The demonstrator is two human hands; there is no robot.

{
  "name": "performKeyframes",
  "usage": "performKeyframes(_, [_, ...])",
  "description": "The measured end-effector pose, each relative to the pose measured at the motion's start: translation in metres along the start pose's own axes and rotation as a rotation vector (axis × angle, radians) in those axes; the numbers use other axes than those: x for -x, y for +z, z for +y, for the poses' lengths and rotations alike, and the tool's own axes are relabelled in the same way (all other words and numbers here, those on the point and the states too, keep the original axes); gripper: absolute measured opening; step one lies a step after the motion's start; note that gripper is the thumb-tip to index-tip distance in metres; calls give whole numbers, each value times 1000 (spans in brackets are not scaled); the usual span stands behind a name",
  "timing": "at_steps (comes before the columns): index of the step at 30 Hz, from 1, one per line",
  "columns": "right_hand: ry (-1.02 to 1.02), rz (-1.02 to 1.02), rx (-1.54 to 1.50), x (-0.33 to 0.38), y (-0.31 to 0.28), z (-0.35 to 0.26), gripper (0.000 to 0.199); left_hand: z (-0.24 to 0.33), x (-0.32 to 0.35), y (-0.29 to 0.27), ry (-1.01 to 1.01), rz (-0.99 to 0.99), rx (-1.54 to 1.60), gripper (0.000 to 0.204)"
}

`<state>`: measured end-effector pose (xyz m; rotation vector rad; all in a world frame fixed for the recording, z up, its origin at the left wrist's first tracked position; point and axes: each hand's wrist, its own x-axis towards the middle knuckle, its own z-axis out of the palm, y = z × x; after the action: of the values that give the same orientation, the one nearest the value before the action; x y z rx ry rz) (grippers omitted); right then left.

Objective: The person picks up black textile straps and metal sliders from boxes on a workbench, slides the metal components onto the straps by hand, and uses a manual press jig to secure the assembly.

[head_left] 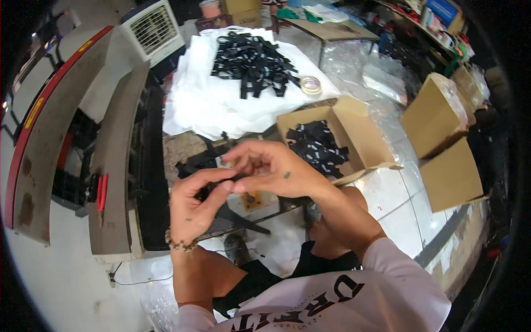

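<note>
In front of me my left hand [193,205] and my right hand [276,171] meet with their fingertips pinched together. A small black fabric strap [206,192] shows between the fingers; most of it is hidden. Just below the hands lies a small metal device with an orange plate [251,203] and a dark knob, and a black lever [246,222] sticks out beside it. Behind my hands, more black straps [193,164] lie on the worktable. To the right, an open cardboard box [362,138] holds many black strap pieces [318,146] with small pale marks.
Beyond the hands, a heap of black straps [251,61] lies on white sheets [188,99], with a roll of tape [311,85] beside it. Red-handled scissors [102,192] rest on a ledge at left. Cardboard pieces [437,122] stand at right.
</note>
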<state>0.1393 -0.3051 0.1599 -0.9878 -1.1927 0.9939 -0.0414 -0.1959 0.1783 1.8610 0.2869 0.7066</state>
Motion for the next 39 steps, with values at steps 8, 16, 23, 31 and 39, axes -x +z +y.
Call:
performKeyframes(8, [29,61,90,10,-28,2,26,-26,-4,-30,-168,-41,126,22])
performKeyframes(16, [6,175,67,-4,-24,24,17,-44,-19,-14,-192,4,168,15])
performKeyframes(23, [42,268,169,-15,-20,31,12,-55,-22,-11,-179,67,177,15])
performKeyframes(31, [37,292,159,-20,-21,45,15,-64,-26,-11,-247,95,155,13])
performKeyframes(39, [65,287,149,-22,-24,50,15,-65,-28,-11,-254,96,140,14])
